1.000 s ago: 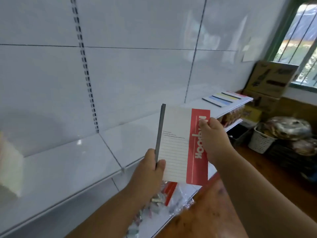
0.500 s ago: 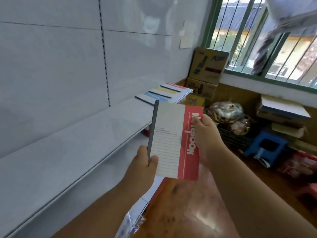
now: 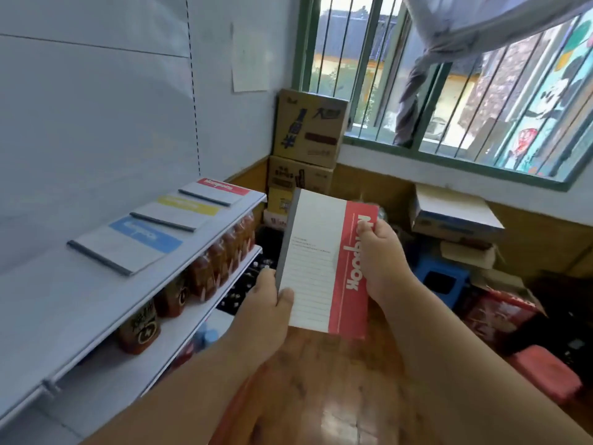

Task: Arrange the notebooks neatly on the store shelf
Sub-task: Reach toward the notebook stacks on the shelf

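Holding one red-banded notebook [image 3: 322,268] upright in mid-air beside the shelf [image 3: 96,303], long axis vertical, left hand [image 3: 268,303] and right hand [image 3: 382,261] fingers clamping its edges; three notebooks [image 3: 128,245] lying flat there.

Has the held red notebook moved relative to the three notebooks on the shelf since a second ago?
Yes. The red notebook in both hands now sits nearer the shelf's blue notebook, which earlier lay far off.

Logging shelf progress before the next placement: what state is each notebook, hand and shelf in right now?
Red notebook in hand: closed, held upright off the shelf.
Left hand: grips its spine edge.
Right hand: grips its red edge.
Blue notebook: closed, flat on shelf.
Yellow notebook: closed, flat.
Far red notebook: closed, flat.
Top shelf: near part bare.
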Action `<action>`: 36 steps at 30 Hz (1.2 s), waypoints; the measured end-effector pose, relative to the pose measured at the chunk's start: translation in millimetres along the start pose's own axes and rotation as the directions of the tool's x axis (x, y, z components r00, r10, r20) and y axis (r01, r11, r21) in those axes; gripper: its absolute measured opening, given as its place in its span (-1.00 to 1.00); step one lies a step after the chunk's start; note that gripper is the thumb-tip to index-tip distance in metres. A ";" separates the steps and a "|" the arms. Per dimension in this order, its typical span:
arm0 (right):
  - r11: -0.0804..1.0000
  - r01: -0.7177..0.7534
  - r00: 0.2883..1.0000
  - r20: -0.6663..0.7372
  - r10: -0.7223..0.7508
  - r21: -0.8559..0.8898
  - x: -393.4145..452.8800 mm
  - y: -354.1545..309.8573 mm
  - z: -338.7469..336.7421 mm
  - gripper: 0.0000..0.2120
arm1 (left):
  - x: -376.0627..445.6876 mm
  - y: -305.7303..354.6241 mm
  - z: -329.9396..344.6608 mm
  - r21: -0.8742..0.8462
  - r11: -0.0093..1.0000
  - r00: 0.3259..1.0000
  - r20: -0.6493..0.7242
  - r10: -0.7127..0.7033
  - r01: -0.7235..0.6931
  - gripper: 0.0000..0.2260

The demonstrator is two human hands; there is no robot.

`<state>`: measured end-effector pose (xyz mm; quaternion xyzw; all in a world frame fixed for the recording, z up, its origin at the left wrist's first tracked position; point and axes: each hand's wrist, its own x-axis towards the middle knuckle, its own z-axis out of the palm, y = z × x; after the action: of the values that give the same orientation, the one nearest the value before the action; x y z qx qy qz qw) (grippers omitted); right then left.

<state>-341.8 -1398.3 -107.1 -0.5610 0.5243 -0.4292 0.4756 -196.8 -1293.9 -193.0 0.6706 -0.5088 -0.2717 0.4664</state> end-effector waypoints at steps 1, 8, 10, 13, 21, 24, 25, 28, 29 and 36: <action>1.000 -0.009 0.999 0.035 0.009 -0.007 27.4 -4.1 6.3 -0.76 | 20.4 2.2 2.0 0.001 1.000 0.999 -0.028 -0.027 0.027 -0.91; 0.997 -0.081 0.938 0.340 0.070 0.019 205.1 -23.3 125.1 -0.78 | 164.6 -29.6 -31.2 0.009 0.978 0.933 -0.300 -0.197 0.209 -0.91; 0.990 -0.141 0.899 0.419 0.124 0.009 246.0 -18.6 169.7 -0.80 | 202.1 -51.2 -42.9 -0.007 0.960 0.896 -0.358 -0.264 0.280 -0.91; 0.995 -0.064 0.867 0.490 0.092 -0.073 308.2 -11.8 230.8 -0.81 | 261.2 -71.7 -59.5 -0.067 0.941 0.844 -0.424 -0.328 0.332 -0.91; 0.898 0.264 0.723 0.689 0.057 -0.352 444.2 -16.6 345.2 -0.85 | 389.4 -103.4 -82.7 -0.176 0.819 0.678 -0.482 -0.555 0.546 -0.84; 0.843 0.364 0.653 0.754 0.072 -0.396 478.5 -4.4 389.8 -0.80 | 421.8 -124.7 -90.1 -0.100 0.732 0.582 -0.539 -0.610 0.674 -0.85; 0.818 0.400 0.631 0.772 0.082 -0.414 487.6 1.1 403.4 -0.80 | 430.7 -130.8 -92.2 -0.057 0.692 0.548 -0.566 -0.616 0.719 -0.85; 0.685 0.596 0.509 0.857 0.081 -0.419 507.1 12.4 431.4 -0.80 | 450.0 -140.5 -88.1 -0.005 0.565 0.434 -0.636 -0.638 0.825 -0.84; 0.681 0.620 0.459 0.884 0.088 -0.390 513.2 14.6 438.4 -0.85 | 455.7 -139.8 -85.6 0.007 0.526 0.399 -0.662 -0.635 0.850 -0.83; 0.572 0.760 0.297 0.948 0.117 -0.308 530.6 30.2 459.0 -0.84 | 476.5 -126.2 -70.3 0.129 0.341 0.306 -0.784 -0.540 0.931 -0.87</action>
<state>146.0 -1888.6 -228.1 -0.9378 0.1492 0.1077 0.2943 75.7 -1709.3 -225.0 0.9811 0.0180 -0.0607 0.1826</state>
